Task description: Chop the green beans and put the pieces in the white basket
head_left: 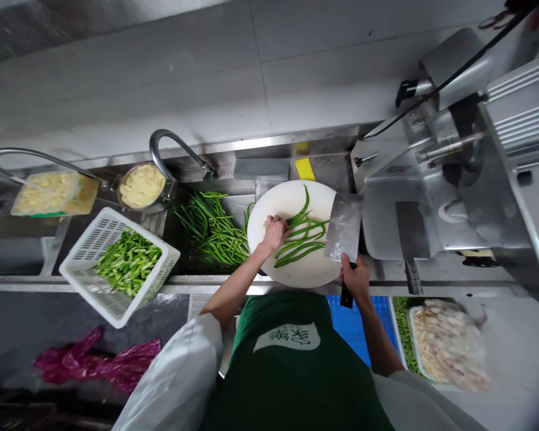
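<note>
Several long green chili peppers point(299, 246) lie on a round white cutting board point(305, 275). My left hand point(275, 232) is closed, its fingers curled over the left ends of the peppers. Gripped in my right hand point(356, 276) is the black handle of a cleaver point(342, 227), its broad blade over the board's right edge, beside the pepper tips. More whole peppers point(220, 233) are heaped in the sink left of the board. Cut green pieces point(129, 262) fill the bottom of a white plastic basket point(159, 287) farther left.
Behind the board lie a grey block point(261, 169) and a yellow sponge point(305, 169). A metal slicing machine point(431, 197) stands at the right. Two curved faucets point(173, 136) rise at the left, near a pot of pale slices point(142, 185). Purple plastic bags point(99, 362) lie lower left.
</note>
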`<action>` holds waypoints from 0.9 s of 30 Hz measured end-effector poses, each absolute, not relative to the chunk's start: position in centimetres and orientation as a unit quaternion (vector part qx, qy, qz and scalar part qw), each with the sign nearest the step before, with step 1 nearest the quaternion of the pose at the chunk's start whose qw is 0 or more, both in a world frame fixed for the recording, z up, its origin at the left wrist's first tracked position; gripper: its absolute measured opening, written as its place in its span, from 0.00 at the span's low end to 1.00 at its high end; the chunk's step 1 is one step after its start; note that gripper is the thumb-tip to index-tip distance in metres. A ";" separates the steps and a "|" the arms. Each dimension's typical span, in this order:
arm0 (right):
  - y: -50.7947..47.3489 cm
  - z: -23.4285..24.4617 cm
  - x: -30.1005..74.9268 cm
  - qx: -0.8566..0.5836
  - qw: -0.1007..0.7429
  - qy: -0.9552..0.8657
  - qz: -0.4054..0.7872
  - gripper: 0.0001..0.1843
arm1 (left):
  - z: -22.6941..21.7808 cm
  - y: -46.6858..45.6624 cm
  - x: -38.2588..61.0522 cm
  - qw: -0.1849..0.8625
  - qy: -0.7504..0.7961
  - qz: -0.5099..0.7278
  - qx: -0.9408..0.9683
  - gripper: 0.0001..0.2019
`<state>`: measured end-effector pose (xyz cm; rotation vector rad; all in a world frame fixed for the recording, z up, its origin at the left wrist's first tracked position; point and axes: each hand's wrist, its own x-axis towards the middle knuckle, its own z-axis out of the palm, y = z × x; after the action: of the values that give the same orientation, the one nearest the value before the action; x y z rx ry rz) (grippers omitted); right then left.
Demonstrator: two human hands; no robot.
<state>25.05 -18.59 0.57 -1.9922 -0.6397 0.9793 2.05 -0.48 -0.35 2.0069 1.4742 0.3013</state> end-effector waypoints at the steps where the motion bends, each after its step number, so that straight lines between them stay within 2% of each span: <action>1: -18.7 0.6 25.2 -0.791 0.405 -0.250 0.384 0.25 | -0.1 -0.3 1.8 0.355 0.544 0.143 0.747 0.03; 5: -19.0 0.5 25.9 -0.795 0.410 -0.233 0.382 0.22 | 1.5 1.0 0.4 0.493 0.475 0.341 0.645 0.10; 7: -19.2 0.3 26.1 -0.798 0.406 -0.232 0.381 0.21 | 2.3 2.0 -0.4 0.478 0.438 0.461 0.606 0.12; 9: -19.4 0.1 26.3 -0.801 0.397 -0.235 0.382 0.20 | 2.4 2.9 -1.0 0.416 0.417 0.520 0.618 0.10; 12: -19.6 0.0 26.2 -0.802 0.389 -0.235 0.387 0.20 | 0.9 3.9 -1.8 0.355 0.425 0.453 0.699 0.06; 15: -19.8 0.1 26.0 -0.798 0.387 -0.235 0.397 0.20 | -1.5 4.3 -2.5 0.376 0.454 0.297 0.751 0.03; 17: -19.9 0.1 25.9 -0.797 0.379 -0.241 0.404 0.20 | -2.5 4.5 -3.0 0.392 0.464 0.238 0.758 0.06; 23: -20.4 -0.3 26.1 -0.803 0.365 -0.252 0.398 0.20 | -1.6 4.9 -4.2 0.414 0.450 0.155 0.776 0.10; 27: -20.3 -0.3 26.3 -0.806 0.363 -0.243 0.400 0.20 | 0.3 2.4 -3.3 0.321 0.480 0.196 0.793 0.12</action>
<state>26.31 -20.30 -0.31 -2.0733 -0.6257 1.0292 -3.32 2.38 0.29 2.0822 1.2614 0.5148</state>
